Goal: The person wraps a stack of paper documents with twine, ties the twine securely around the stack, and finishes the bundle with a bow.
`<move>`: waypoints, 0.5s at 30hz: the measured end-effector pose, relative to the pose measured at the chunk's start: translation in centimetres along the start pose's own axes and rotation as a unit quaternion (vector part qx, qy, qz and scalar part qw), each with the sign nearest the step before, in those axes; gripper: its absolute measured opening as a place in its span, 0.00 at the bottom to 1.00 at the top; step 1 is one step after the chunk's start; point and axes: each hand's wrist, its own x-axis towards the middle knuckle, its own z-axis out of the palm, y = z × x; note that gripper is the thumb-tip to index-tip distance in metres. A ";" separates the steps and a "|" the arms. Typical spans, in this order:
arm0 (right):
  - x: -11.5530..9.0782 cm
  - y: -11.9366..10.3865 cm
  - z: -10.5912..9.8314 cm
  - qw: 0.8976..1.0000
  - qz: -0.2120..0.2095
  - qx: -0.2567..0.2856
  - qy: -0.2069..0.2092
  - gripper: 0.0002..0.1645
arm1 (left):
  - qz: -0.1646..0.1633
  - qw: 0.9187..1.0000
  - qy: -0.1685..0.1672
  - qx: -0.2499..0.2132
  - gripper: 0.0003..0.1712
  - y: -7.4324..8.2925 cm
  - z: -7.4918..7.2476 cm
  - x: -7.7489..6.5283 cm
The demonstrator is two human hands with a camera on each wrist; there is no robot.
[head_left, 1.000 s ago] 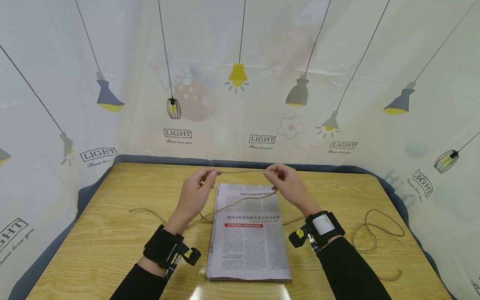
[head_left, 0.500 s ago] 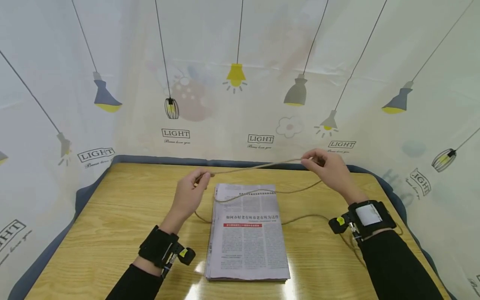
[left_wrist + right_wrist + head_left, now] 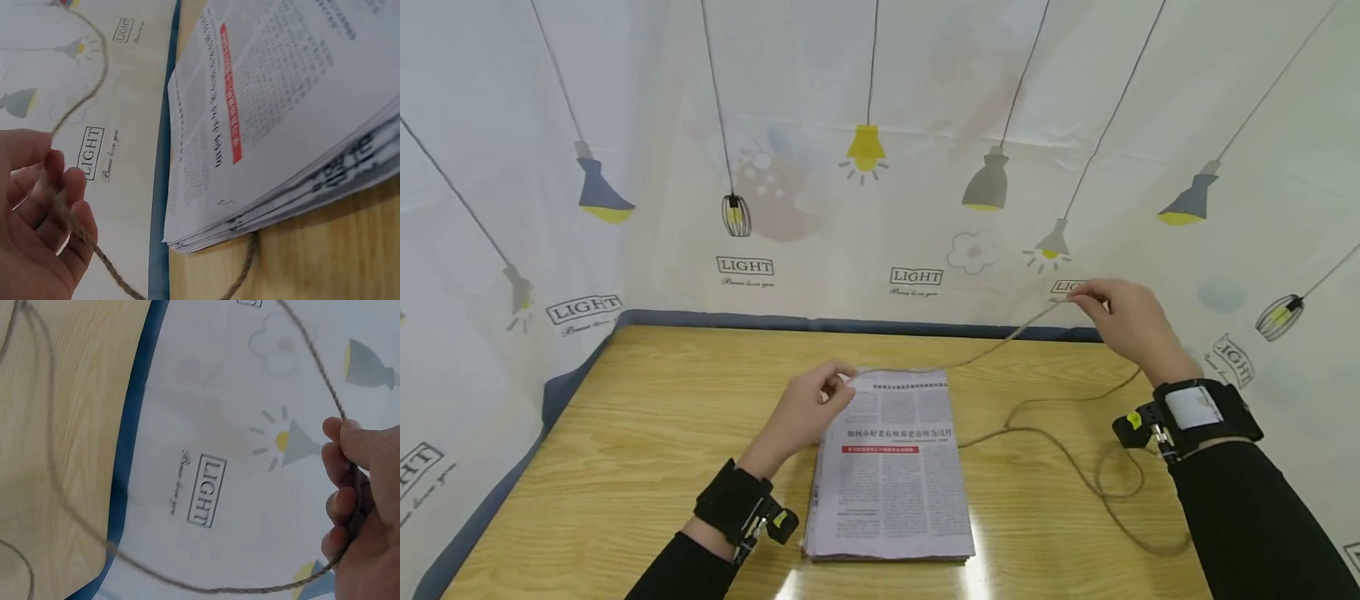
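A stack of folded newspapers (image 3: 895, 492) lies on the table, its layered edge facing the left wrist view. Brown twine (image 3: 992, 354) spans between the two raised hands, sagging a little over the stack's far end. My left hand (image 3: 805, 404) pinches it between thumb and forefinger above the stack's far left corner. In the left wrist view the twine (image 3: 112, 269) also runs down past the fingers and goes under the papers. Farther right and higher, my right hand (image 3: 1138, 325) pinches the twine's other stretch, and a slack loop (image 3: 212, 589) hangs from that palm.
The wooden table (image 3: 647, 417) has a dark blue edge band (image 3: 730, 320) at the back. Behind it stands a pale curtain (image 3: 820, 100) printed with lamps. Loose twine coils (image 3: 1105, 492) lie on the table at right, partly beneath the right forearm.
My right hand has moved right and up, drawing out a longer span of twine. My left hand dips slightly toward the stack and right. The strand across the newspaper has been lifted off.
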 end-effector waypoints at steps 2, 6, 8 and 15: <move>-0.2 0.7 0.1 1.000 0.011 -0.016 0.004 0.18 | 0.001 1.000 -0.020 0.016 0.16 -0.1 0.5 -0.1; -0.3 2.5 -0.2 0.996 0.004 -0.080 0.039 0.14 | -0.007 0.998 -0.047 0.044 0.21 -0.1 1.3 -0.4; -0.2 3.4 -0.8 0.991 0.004 -0.117 0.060 0.12 | -0.009 0.997 -0.051 0.056 0.23 -0.2 1.6 -0.5; 0.5 4.6 -2.5 0.976 0.083 -0.181 0.094 0.11 | -0.032 0.995 -0.039 0.085 0.20 -0.9 2.1 -1.0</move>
